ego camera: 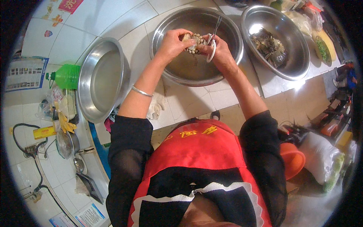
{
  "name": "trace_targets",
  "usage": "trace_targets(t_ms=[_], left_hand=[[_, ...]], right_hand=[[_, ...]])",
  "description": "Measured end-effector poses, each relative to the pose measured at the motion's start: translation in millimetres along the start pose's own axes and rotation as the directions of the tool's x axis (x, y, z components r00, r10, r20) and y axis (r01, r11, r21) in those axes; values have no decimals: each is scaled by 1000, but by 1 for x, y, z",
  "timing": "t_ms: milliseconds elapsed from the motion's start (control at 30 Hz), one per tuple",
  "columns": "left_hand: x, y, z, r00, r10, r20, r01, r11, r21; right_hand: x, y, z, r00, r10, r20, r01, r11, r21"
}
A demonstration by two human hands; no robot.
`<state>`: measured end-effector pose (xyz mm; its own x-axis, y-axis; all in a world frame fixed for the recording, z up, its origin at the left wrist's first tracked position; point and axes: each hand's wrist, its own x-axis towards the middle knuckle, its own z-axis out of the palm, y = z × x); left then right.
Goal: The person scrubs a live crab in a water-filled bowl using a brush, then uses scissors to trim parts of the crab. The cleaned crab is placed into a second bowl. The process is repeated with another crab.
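Observation:
Both hands are above a large steel basin [181,82] of murky brownish water. Between the fingers of my left hand [173,42] is a ruffled cream-and-brown piece of raw food [192,46], possibly offal; its exact kind is unclear. My right hand [222,52] holds white-handled scissors [211,51], their metal blades pointing up and away from the food. The right fingertips also reach the food's right side. A brown strand hangs from it over the water. To the right, a second steel basin [295,61] holds a clump of dark brown and yellowish raw food [269,48].
A steel basin of cloudy water [106,82] stands left, near a green plastic bottle [67,76] and yellow rubber gloves [65,123]. A cloth [156,107] lies by the counter's edge. Right are a bowl of chopped greens [322,49], an orange basin [292,160] and a white sack [319,157].

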<state>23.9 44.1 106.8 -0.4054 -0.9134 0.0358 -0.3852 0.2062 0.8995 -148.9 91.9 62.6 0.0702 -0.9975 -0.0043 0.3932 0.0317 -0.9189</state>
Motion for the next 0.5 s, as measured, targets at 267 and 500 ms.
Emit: trace_targets(t_ms=[267,500], left_hand=[[1,4,-8,996,-84,26,87,965,-246],[-2,5,-5,993,-86,81,110,924,-366]], right_hand=[[1,-1,-1,1000,17,20,-19,994,104],[-1,-8,0,999,46,6,-46,998,35]])
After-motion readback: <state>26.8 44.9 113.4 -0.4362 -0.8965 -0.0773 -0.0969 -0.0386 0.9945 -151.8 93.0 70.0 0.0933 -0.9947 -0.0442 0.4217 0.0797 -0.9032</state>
